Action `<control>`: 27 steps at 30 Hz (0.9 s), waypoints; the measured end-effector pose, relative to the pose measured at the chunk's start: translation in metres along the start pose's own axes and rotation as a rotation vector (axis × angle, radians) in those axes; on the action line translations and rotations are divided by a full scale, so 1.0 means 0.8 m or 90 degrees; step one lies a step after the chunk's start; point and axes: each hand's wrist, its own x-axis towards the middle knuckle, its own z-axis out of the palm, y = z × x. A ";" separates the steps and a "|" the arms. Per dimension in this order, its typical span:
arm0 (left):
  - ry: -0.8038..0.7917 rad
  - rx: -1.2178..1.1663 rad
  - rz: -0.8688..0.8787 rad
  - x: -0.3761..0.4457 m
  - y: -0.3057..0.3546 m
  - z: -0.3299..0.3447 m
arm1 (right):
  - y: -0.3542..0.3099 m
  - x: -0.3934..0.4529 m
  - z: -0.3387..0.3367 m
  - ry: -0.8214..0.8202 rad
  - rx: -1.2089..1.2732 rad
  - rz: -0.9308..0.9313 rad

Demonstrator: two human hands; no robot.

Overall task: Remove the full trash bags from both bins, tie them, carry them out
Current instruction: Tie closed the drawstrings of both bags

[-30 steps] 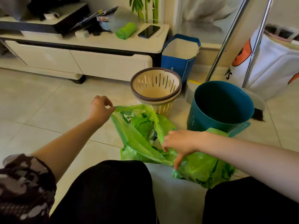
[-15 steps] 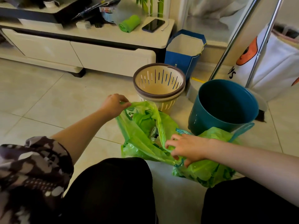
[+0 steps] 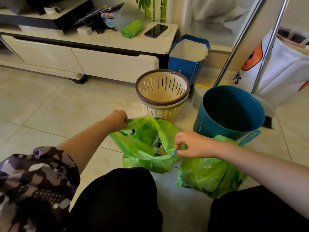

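Green trash bag (image 3: pixel 143 144), translucent, crinkled, mouth open, trash inside.

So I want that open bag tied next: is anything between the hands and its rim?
Nothing visible. The left hand already pinches the far edge of the open green bag, and the right hand pinches its near edge.

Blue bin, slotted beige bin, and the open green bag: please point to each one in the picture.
blue bin (image 3: pixel 210 124), head view, on its outer front wall.
slotted beige bin (image 3: pixel 161 108), head view, on its outer wall below the brown rim.
open green bag (image 3: pixel 147 162), head view, on its lower front side.
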 end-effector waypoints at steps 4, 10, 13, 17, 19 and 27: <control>-0.006 0.042 -0.052 -0.011 -0.023 0.000 | 0.007 0.000 -0.011 0.085 -0.004 0.062; 0.153 -0.098 -0.043 -0.025 -0.025 -0.026 | 0.006 -0.010 -0.029 0.152 0.009 0.057; 0.220 -0.272 -0.033 -0.035 -0.009 -0.044 | 0.005 -0.009 -0.038 0.180 0.028 0.058; 0.264 -0.449 0.021 -0.057 0.026 -0.068 | -0.009 -0.011 -0.057 0.219 0.064 0.062; 0.258 -0.493 0.048 -0.064 0.042 -0.075 | -0.020 -0.010 -0.066 0.242 0.102 0.063; 0.268 -0.628 0.110 -0.078 0.079 -0.096 | -0.042 0.000 -0.099 0.338 0.220 0.058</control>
